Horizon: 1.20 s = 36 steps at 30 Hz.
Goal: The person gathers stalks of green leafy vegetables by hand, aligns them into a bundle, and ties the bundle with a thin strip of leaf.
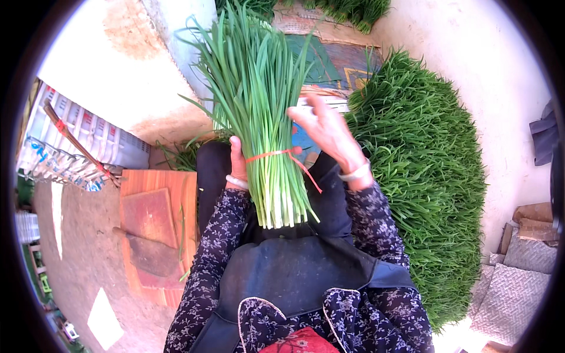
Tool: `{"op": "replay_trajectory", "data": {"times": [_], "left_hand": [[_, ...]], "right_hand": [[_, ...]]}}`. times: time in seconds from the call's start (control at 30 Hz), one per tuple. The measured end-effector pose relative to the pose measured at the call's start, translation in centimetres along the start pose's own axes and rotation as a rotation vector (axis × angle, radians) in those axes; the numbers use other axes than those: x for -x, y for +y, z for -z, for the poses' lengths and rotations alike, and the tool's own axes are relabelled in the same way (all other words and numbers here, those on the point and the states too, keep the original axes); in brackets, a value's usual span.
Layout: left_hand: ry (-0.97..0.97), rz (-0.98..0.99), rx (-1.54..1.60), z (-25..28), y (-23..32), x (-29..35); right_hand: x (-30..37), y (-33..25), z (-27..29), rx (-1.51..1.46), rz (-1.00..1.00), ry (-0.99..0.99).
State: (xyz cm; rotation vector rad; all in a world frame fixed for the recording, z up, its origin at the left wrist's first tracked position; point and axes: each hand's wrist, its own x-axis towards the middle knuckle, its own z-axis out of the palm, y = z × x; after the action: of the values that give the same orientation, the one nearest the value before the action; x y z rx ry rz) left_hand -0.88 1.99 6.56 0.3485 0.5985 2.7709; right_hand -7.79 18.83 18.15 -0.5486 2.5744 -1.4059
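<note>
A bundle of garlic chives (268, 117) stands over my lap, leaves pointing away from me and pale cut stems towards me. Around its lower part runs a red tie (268, 156), whose loose end hangs to the right. My left hand (236, 162) grips the bundle from the left and beneath; its thumb shows at the side, while most of the fingers are hidden behind the stems. Just right of the bundle, my right hand (332, 132) is raised with its fingers apart and slightly blurred. It appears to hold nothing.
A large heap of chives (429, 194) rises close on my right. To the left, a wooden board (132, 200) carries a dark-bladed knife (153, 256). White walls (494, 70) stand on both sides. Woven sheets (509, 300) lie at far right, and more chives (353, 12) lie ahead.
</note>
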Motion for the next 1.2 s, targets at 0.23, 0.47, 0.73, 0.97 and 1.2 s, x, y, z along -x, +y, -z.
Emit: {"op": "replay_trajectory", "data": {"times": [0.23,0.47,0.73,0.97,1.2], "left_hand": [[0.208,-0.032,-0.071,3.7,0.1,0.0],[0.379,-0.039,-0.017,5.7,0.0,-0.7],[0.498,-0.097,0.024,6.0,2.7,-3.1],[0.364,-0.109,0.031,4.1,2.0,-1.5],[0.434,-0.084,0.050,4.2,0.8,-1.4]], "right_hand": [[7.9,-0.6,-0.9,0.061,0.379,-0.139],[8.9,0.9,-2.7,0.092,0.497,-0.172],[13.3,-3.0,2.0,-0.432,0.307,-0.904],[7.7,0.2,-1.9,0.093,0.282,-0.029],[5.5,3.0,-3.9,0.174,0.527,0.097]]}}
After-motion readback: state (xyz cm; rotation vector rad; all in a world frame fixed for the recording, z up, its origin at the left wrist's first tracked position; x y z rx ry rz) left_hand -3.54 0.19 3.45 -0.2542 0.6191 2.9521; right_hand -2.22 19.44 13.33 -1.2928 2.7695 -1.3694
